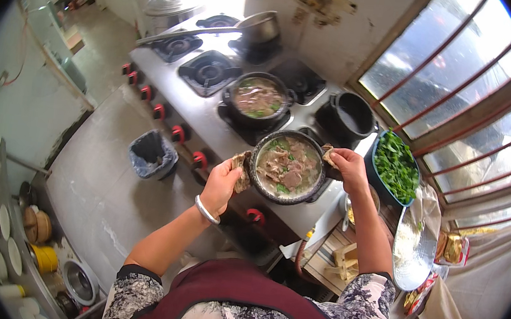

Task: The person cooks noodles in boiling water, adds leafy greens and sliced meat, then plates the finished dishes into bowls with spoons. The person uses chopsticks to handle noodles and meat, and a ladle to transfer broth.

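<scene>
Between my hands is a dark stone pot (288,168) of pale soup with sliced meat and green herbs. My left hand (222,181) grips its left handle through a folded, stained cloth (241,172). On the right, my right hand (350,169) pinches another cloth piece (329,154) around the opposite handle. The pot is over the near end of the steel stove (169,84); whether it still touches the burner cannot be told. Just behind it, a second black pot (258,97) of meat soup sits on a burner.
An empty black pot (353,113) stands at the stove's right. Beside it are a blue tub of chopped greens (395,168) and a metal tray with white shreds (408,248). A long-handled saucepan (260,27) rests at the back. A lined bin (153,153) stands left of the stove's red knobs (178,133).
</scene>
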Motion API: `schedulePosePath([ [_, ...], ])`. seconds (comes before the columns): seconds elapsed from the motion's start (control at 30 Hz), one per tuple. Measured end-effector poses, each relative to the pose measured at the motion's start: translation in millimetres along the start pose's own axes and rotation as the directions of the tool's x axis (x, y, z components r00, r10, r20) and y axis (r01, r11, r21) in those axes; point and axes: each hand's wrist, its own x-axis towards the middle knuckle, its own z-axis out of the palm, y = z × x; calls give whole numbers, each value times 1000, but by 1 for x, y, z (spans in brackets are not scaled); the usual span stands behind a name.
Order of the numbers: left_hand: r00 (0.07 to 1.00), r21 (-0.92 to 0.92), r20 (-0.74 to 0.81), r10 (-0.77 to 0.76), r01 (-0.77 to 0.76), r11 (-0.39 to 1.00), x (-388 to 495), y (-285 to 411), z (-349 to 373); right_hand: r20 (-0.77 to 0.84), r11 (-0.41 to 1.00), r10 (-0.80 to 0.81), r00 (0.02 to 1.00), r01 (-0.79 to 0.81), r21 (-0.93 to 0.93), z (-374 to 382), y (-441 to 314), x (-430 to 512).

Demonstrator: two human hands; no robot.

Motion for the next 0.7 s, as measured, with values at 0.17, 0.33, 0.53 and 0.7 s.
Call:
schedulePosePath([
  [0.17, 981, 48, -168, 92, -85, 995, -80, 37, -60, 256, 995, 2, 967, -28, 97, 97, -9, -19],
  [0.33, 919, 48, -340, 198, -193, 980, -181, 77, -151, 427, 999, 3, 904, -18, 31, 242, 0, -42],
  [0.53, 751, 138, -570, 334, -313, 940, -317, 127, -269, 621, 997, -6, 784, 54, -58, 458, 13, -93],
  [0.7, 516, 253, -751, 412, -351, 901, -424, 167, -353, 839, 994, -5, 544, 90, -53, 640, 18, -140],
])
